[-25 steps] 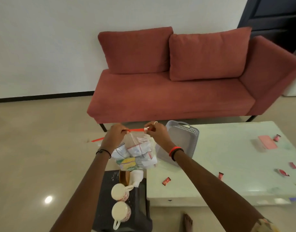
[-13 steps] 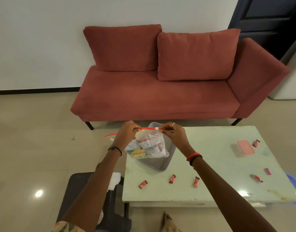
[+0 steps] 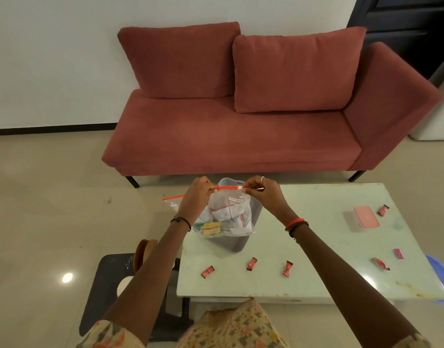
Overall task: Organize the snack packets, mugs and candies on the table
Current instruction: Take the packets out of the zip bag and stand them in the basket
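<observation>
I see both hands pinched on zip bag [image 3: 226, 214] red seal — left hand [image 3: 197, 194], right hand [image 3: 262, 194] — fingers closed, bag hanging over grey basket [image 3: 255, 209] on table [image 3: 316, 247].

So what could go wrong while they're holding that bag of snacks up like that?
Both hands, left and right, pinch only the red zip strip of the clear plastic bag of snack packets. If it pops open or slips, packets may spill past the grey perforated plastic basket. The bag could also tip that basket.
</observation>
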`<act>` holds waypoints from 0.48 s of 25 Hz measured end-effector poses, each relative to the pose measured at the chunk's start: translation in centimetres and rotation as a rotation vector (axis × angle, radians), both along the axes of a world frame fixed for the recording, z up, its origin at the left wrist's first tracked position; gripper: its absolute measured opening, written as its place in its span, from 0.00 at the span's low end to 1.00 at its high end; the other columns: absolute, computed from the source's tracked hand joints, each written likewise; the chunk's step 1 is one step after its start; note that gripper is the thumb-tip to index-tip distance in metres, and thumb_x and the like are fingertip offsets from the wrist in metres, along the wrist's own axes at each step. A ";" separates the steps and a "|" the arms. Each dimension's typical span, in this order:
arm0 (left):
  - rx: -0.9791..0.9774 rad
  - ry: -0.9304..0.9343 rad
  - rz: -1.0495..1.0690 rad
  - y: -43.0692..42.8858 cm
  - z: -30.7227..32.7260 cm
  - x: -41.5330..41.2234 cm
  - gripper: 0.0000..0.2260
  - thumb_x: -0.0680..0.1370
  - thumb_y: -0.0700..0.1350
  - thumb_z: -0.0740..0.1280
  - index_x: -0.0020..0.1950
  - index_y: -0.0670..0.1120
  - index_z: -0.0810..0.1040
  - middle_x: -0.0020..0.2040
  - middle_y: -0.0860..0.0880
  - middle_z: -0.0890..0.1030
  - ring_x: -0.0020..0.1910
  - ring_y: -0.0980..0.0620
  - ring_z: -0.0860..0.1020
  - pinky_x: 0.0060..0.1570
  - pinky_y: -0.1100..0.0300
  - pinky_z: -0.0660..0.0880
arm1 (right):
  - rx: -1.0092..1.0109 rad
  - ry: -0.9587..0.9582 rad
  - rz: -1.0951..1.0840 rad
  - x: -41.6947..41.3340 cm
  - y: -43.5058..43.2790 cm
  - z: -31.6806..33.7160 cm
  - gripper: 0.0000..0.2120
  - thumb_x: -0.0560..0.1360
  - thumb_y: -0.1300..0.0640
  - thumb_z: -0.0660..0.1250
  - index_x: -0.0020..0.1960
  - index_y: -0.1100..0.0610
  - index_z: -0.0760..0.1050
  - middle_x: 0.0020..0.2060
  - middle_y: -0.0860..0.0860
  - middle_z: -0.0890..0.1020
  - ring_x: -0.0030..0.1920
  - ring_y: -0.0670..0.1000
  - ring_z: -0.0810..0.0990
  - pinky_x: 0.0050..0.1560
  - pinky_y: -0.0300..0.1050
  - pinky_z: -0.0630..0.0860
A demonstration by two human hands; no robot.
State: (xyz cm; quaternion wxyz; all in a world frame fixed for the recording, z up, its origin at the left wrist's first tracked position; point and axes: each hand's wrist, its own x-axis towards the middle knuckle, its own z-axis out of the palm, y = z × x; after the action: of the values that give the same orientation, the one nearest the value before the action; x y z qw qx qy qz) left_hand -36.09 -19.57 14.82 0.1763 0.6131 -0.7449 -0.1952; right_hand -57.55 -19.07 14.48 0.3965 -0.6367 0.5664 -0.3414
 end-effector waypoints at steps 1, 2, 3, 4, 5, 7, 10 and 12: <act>-0.003 0.001 -0.004 0.0 -0.1 -0.1 0.10 0.78 0.40 0.63 0.55 0.39 0.81 0.48 0.40 0.78 0.43 0.50 0.73 0.42 0.63 0.65 | 0.001 0.007 0.001 0.1 0.0 -0.1 0.06 0.71 0.61 0.73 0.46 0.62 0.81 0.44 0.57 0.85 0.41 0.48 0.80 0.42 0.30 0.74; -0.006 -0.003 -0.008 -0.1 -0.2 -0.1 0.10 0.78 0.39 0.62 0.55 0.39 0.81 0.48 0.40 0.78 0.43 0.50 0.73 0.42 0.63 0.65 | 0.001 0.017 0.001 0.2 -0.1 -0.2 0.05 0.71 0.61 0.73 0.46 0.62 0.81 0.44 0.57 0.85 0.41 0.48 0.80 0.42 0.29 0.74; -0.005 -0.006 -0.011 -0.2 -0.3 -0.1 0.10 0.78 0.39 0.62 0.54 0.39 0.81 0.48 0.40 0.78 0.43 0.49 0.73 0.42 0.63 0.65 | 0.002 0.022 -0.002 0.3 -0.1 -0.3 0.05 0.71 0.61 0.73 0.45 0.62 0.81 0.44 0.57 0.85 0.41 0.48 0.79 0.41 0.29 0.73; 0.000 -0.006 -0.012 -0.3 -0.3 -0.1 0.10 0.78 0.39 0.62 0.54 0.39 0.81 0.48 0.40 0.78 0.43 0.49 0.73 0.41 0.64 0.65 | 0.006 0.022 -0.009 0.5 -0.2 -0.4 0.05 0.70 0.61 0.74 0.45 0.62 0.81 0.43 0.57 0.85 0.40 0.49 0.79 0.41 0.29 0.73; 0.002 -0.003 -0.015 -0.4 -0.4 -0.2 0.10 0.78 0.39 0.62 0.55 0.39 0.81 0.48 0.40 0.78 0.42 0.50 0.72 0.40 0.65 0.64 | 0.011 0.019 -0.014 0.7 -0.2 -0.5 0.05 0.70 0.61 0.74 0.45 0.62 0.81 0.43 0.57 0.85 0.40 0.49 0.79 0.41 0.30 0.73; -0.009 0.009 -0.022 -0.5 -0.3 -0.4 0.10 0.78 0.39 0.62 0.55 0.40 0.81 0.47 0.40 0.78 0.41 0.53 0.70 0.40 0.67 0.62 | 0.011 0.019 -0.019 1.2 -0.2 -0.5 0.05 0.70 0.61 0.74 0.44 0.62 0.81 0.43 0.58 0.85 0.40 0.50 0.79 0.41 0.32 0.73; -0.012 0.035 -0.021 -0.7 -0.3 -0.2 0.11 0.79 0.39 0.61 0.54 0.40 0.82 0.47 0.41 0.78 0.42 0.54 0.70 0.40 0.64 0.64 | 0.005 -0.007 -0.095 1.5 -0.3 -0.5 0.05 0.71 0.62 0.73 0.46 0.62 0.82 0.43 0.57 0.85 0.41 0.49 0.80 0.43 0.31 0.74; -0.006 0.032 -0.015 -0.7 -0.5 0.3 0.11 0.79 0.39 0.61 0.54 0.41 0.82 0.47 0.42 0.78 0.41 0.54 0.70 0.40 0.63 0.65 | -0.001 -0.019 -0.119 1.2 -0.4 -0.5 0.05 0.72 0.63 0.72 0.47 0.62 0.82 0.44 0.57 0.86 0.42 0.48 0.81 0.41 0.25 0.74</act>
State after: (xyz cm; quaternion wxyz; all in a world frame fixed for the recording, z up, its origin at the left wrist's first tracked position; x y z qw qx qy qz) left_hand -35.79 -20.30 14.35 0.1884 0.6038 -0.7472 -0.2040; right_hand -56.32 -19.50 14.02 0.3806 -0.5990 0.5992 -0.3706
